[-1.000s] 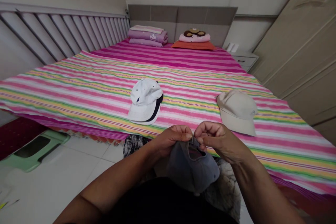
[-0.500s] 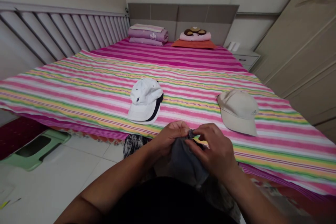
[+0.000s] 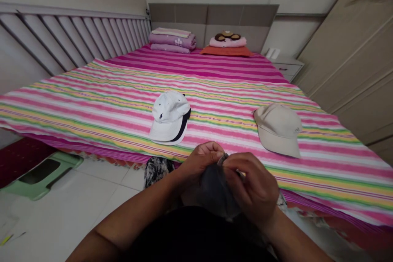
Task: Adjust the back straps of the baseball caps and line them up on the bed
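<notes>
Pinching a short grey cloth strap (image 3: 221, 159), my left hand (image 3: 201, 160) and right hand (image 3: 254, 184) meet with their fingertips almost together. The fingers of both are closed on the strap, left thumb on top, right forefinger against its other side; how deep the right thumb reaches I cannot tell. The strap belongs to a grey-blue cloth baseball cap (image 3: 213, 190), held up over my lap at the near edge of the bed. A second ago its rear opening showed; now my right hand has rolled over, and its back covers that gap, while the left has hardly shifted. I take this to mean the strap is being worked closely and is not finished.

The strap stands nearly upright, its top leaning a little right. The cap's back edge is uppermost, and its crown slopes down towards me; the brim is hidden, so I cannot say which way it points. Beyond, on the pink-striped bed sheet (image 3: 227, 118), lie a white cloth cap with a dark emblem (image 3: 170, 106) and, well to its right, a beige cloth cap (image 3: 278, 120).
</notes>
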Demonstrator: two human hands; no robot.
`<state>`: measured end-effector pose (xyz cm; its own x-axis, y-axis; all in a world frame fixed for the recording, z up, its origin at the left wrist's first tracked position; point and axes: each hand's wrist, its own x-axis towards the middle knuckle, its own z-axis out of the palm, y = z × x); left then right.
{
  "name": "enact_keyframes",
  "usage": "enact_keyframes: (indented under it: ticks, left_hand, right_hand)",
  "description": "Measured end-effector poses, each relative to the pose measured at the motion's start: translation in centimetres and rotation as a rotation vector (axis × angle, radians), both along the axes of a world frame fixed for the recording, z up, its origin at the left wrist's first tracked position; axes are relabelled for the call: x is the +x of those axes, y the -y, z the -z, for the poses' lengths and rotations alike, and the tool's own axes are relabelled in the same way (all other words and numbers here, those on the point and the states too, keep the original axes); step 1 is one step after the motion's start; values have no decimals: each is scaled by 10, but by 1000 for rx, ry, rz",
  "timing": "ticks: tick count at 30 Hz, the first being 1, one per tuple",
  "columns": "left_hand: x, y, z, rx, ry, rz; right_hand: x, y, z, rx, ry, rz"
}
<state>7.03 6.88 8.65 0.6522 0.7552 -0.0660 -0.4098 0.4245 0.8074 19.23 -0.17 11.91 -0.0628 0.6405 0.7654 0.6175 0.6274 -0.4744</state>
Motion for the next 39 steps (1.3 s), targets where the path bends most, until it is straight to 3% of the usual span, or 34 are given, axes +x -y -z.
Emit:
enact_keyframes:
  ticks: [2, 4, 7, 9, 14, 19, 24, 31, 39]
  left_hand:
    - [-2, -2, -1, -4, 2, 56]
    - [-4, -5, -2, -12, 9, 102]
    - [-8, -13, -3, -23, 22, 139]
    - [-10, -18, -5, -21, 17, 147]
    - [-12, -23, -11, -1, -56, 200]
    - [-15, -25, -16, 52, -252, 309]
    - [-15, -26, -17, 36, -323, 322]
    - [-12, -24, -16, 66, -276, 336]
    - [-16, -37, -19, -49, -22, 247]
  right_hand:
    - [9, -5, -1, -79, -163, 50]
    - [19, -13, 1, -308, -250, 45]
    - [31, -26, 10, -777, -284, -221]
    - [35, -29, 16, -950, -416, -370]
    - [32, -26, 20, -915, -787, -354]
    - [32, -25, 16, -898, -824, -322]
    - [33, -25, 17, -928, -842, -315]
    - [30, -25, 15, -962, -844, -328]
    - [56, -33, 26, -1226, -773, -608]
